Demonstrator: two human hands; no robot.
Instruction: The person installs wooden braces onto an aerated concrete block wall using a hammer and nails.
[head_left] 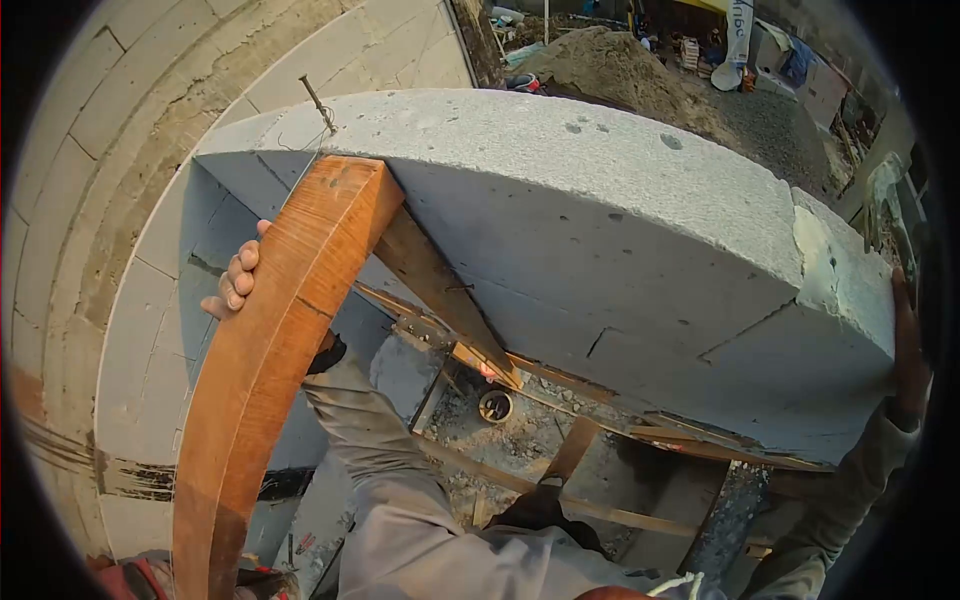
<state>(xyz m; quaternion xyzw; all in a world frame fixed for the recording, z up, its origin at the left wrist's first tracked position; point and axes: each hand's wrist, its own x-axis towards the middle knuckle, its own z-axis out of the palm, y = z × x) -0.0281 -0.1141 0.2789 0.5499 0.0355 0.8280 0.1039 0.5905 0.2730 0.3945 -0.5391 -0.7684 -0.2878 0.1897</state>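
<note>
My left hand (pixel 240 275) is closed around a long orange-brown wooden beam (pixel 290 290), its fingertips showing over the far edge. The beam stands tilted, its upper end by the top of a pale aerated-block wall (pixel 620 160). A nail (pixel 318 105) with thin wire around it sticks up from the wall top, close to the beam's end. Far to the right, my right hand (pixel 908 345) lies against the end of the wall with its fingers stretched out. Behind the beam, a darker plank (pixel 440 285) leans along the wall's inner face.
Below me are a small bucket (pixel 495 405), rubble, and timber boards (pixel 570 450) around my dark shoe (pixel 545 510). Another block wall (pixel 60 200) runs along the left. Outside, a sand heap (pixel 610 75) and a gravel pile (pixel 780 130) lie beyond the wall.
</note>
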